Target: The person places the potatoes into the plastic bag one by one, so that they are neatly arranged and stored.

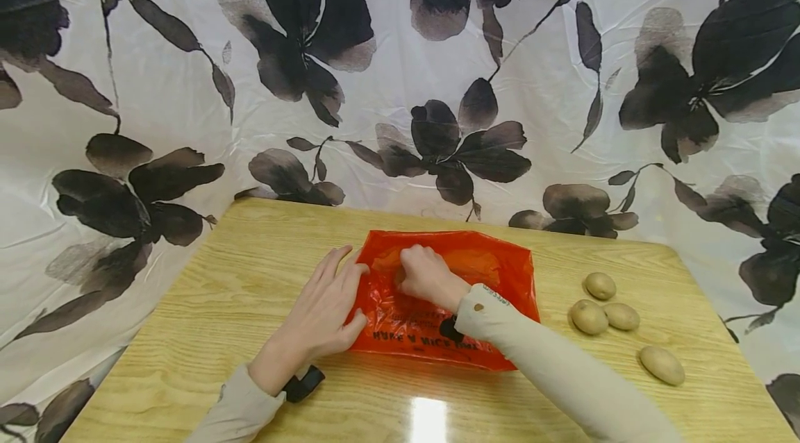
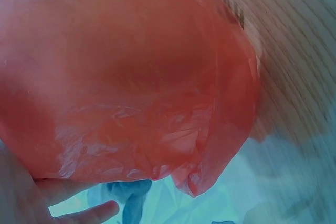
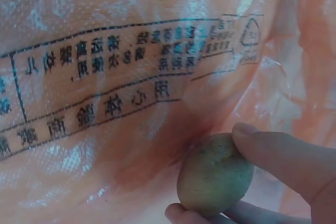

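Observation:
A red plastic bag point(image 1: 509, 259) with black printing lies on the table, its mouth spread. My right hand point(image 1: 428, 278) reaches into it. In the right wrist view that hand pinches a potato point(image 3: 215, 174) between thumb and fingers, against the printed inside of the bag; the head view hides this potato. My left hand point(image 1: 325, 307) rests along the bag's left edge with its fingers extended. From the left wrist view, the bag's red side fills most of the picture, and fingers point(image 2: 89, 214) show below it.
To the right of the bag, several loose potatoes point(image 1: 588, 316) lie on the wooden table point(image 1: 250, 255). One potato point(image 1: 662, 365) sits apart, closer to the front. A white cloth with dark flowers point(image 1: 437, 151) hangs behind the table.

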Demonstrator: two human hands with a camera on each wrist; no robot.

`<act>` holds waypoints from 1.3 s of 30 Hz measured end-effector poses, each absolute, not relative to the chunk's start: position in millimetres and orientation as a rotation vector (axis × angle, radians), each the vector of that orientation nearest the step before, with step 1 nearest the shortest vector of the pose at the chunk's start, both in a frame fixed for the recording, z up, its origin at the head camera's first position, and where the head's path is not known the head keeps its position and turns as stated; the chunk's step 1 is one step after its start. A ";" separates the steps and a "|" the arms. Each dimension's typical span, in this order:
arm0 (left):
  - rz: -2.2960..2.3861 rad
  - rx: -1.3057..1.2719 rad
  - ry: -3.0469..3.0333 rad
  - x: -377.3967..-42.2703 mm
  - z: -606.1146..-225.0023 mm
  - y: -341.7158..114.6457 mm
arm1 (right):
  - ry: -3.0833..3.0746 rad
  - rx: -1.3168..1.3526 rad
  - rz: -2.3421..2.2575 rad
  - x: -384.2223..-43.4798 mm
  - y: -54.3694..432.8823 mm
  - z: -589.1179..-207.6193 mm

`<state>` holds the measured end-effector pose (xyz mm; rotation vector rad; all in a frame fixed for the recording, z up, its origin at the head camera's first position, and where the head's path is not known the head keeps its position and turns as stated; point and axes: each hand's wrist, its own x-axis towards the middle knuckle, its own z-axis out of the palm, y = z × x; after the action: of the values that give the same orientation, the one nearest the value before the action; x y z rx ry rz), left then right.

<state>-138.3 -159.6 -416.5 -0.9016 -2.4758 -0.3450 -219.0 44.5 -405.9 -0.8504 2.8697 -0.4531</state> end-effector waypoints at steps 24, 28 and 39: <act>-0.351 -0.898 -2.477 -138.5 -416.6 -159.5 | 2.866 -0.883 -0.427 -215.5 45.9 -391.7; -0.349 -0.901 -2.491 -138.1 -416.6 -157.5 | 2.875 -0.893 -0.440 -209.7 48.4 -385.3; -0.352 -0.897 -2.476 -139.4 -417.4 -158.4 | 2.839 -0.887 -0.574 -206.2 54.0 -361.3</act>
<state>-139.4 -158.4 -417.4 -0.8975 -2.4756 -0.3519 -206.2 54.0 -361.3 -0.8867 2.8394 -0.5743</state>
